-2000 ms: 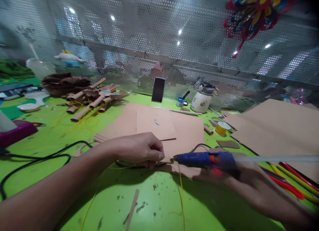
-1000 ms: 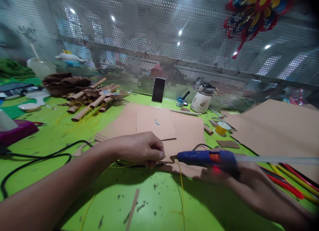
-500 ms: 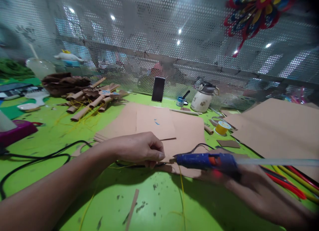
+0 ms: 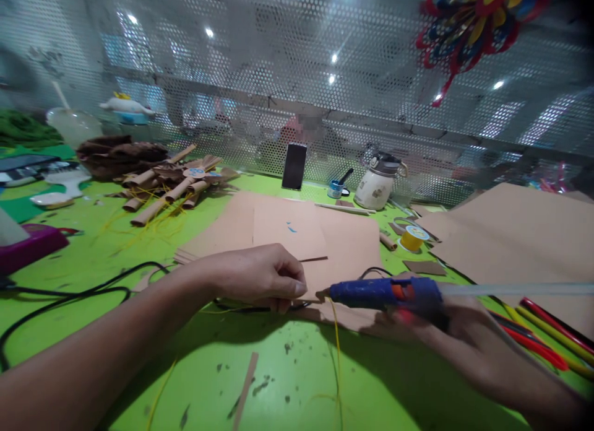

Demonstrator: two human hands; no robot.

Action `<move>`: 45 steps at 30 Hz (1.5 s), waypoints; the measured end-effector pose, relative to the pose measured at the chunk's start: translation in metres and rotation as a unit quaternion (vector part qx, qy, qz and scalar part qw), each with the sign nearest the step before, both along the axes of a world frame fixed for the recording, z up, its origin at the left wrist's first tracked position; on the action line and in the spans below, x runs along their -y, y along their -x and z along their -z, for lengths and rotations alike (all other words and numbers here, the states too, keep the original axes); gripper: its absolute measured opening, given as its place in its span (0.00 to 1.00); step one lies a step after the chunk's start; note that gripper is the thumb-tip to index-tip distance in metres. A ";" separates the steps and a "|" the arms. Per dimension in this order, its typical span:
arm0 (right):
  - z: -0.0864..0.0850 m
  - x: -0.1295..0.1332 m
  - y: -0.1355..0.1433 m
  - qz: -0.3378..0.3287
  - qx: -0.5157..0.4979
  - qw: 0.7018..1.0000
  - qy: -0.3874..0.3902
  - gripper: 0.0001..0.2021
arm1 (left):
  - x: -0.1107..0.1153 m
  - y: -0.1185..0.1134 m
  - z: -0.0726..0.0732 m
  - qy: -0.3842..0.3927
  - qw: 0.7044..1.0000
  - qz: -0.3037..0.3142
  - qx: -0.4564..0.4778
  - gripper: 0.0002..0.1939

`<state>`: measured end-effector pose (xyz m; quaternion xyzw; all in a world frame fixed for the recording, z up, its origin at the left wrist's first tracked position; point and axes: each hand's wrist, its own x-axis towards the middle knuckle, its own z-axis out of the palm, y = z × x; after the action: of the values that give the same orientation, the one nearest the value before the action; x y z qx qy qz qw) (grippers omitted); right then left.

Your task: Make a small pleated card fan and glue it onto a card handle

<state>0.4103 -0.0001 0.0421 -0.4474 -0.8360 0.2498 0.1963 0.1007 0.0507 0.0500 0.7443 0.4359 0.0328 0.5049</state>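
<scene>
My right hand (image 4: 445,326) is wrapped round a blue glue gun (image 4: 385,293) with a long clear glue stick out of its back. The gun's nozzle points left, just beside the fingertips of my left hand (image 4: 271,276). Those fingers are pressed together at the near edge of the brown paper (image 4: 352,239); what they pinch is too small to make out. A yellow string (image 4: 338,350) hangs from near the nozzle over the green table (image 4: 297,397). A smaller brown sheet (image 4: 290,233) with blue marks lies on the paper behind my left hand.
Rolled brown paper tubes (image 4: 158,211) with yellow strings lie at the left. A phone (image 4: 294,166), a bottle (image 4: 375,183) and a yellow spool (image 4: 413,238) stand farther back. A black cable (image 4: 83,291) crosses the left side. Red-handled pliers (image 4: 533,344) lie at the right.
The glue gun and my right hand have shifted slightly, with the glue stick's rear end a little higher. The yellow string has moved slightly left. My left hand has hardly moved.
</scene>
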 end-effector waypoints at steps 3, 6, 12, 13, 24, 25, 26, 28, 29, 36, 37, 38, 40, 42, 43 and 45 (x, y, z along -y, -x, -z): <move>0.002 0.000 -0.005 -0.002 0.013 1.000 0.003 0.17 | -0.001 0.001 0.001 0.003 1.000 0.000 0.013 0.14; 0.004 0.000 -0.006 -0.007 0.017 1.000 0.010 0.20 | -0.001 0.002 0.001 0.002 1.000 0.001 0.020 0.15; 0.007 -0.007 -0.005 0.026 -0.112 0.989 0.088 0.21 | 0.002 0.001 -0.003 0.007 1.000 -0.004 0.028 0.15; 0.008 -0.009 -0.006 0.028 -0.135 0.984 0.115 0.21 | 0.002 0.001 -0.004 0.007 1.000 -0.001 0.027 0.15; 0.007 -0.025 -0.007 -0.048 -0.160 0.957 0.235 0.24 | 0.005 -0.001 -0.002 0.031 0.995 0.086 0.036 0.11; 0.007 -0.026 -0.006 -0.058 -0.158 0.956 0.239 0.24 | 0.006 -0.002 -0.002 0.031 0.995 0.090 0.033 0.11; 0.007 -0.026 -0.006 -0.069 -0.156 0.955 0.245 0.23 | 0.006 -0.003 -0.003 0.033 0.994 0.094 0.032 0.11; 0.007 -0.027 -0.005 -0.080 -0.161 0.949 0.258 0.23 | 0.007 -0.005 -0.002 0.037 0.993 0.104 0.036 0.11; 0.007 -0.028 -0.004 -0.082 -0.165 0.946 0.267 0.23 | 0.007 -0.005 -0.002 0.038 0.993 0.107 0.038 0.11; 0.009 -0.030 -0.009 -0.097 -0.171 0.933 0.301 0.21 | 0.009 -0.003 0.002 0.033 0.990 0.127 0.060 0.11; 0.010 -0.030 -0.010 -0.098 -0.173 0.931 0.306 0.21 | 0.009 -0.003 0.001 0.032 0.989 0.129 0.061 0.11; 0.010 -0.030 -0.011 -0.099 -0.175 0.930 0.309 0.21 | 0.010 -0.003 0.001 0.031 0.989 0.129 0.062 0.10; 0.010 -0.030 -0.012 -0.100 -0.177 0.929 0.309 0.21 | 0.010 -0.003 0.001 0.023 0.989 0.131 0.060 0.09; 0.010 -0.030 -0.011 -0.098 -0.176 0.930 0.307 0.22 | 0.011 -0.004 0.000 0.021 0.989 0.134 0.057 0.09; 0.010 -0.030 -0.010 -0.097 -0.173 0.931 0.307 0.22 | 0.011 -0.004 0.000 0.023 0.989 0.137 0.055 0.09; 0.010 -0.030 -0.008 -0.095 -0.166 0.930 0.315 0.21 | 0.011 -0.006 -0.001 0.028 0.988 0.140 0.049 0.09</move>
<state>0.4180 0.0301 0.0323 -0.3572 -0.7087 0.5879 0.1567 0.1064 0.0394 0.0509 0.7810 0.3025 -0.0139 0.5462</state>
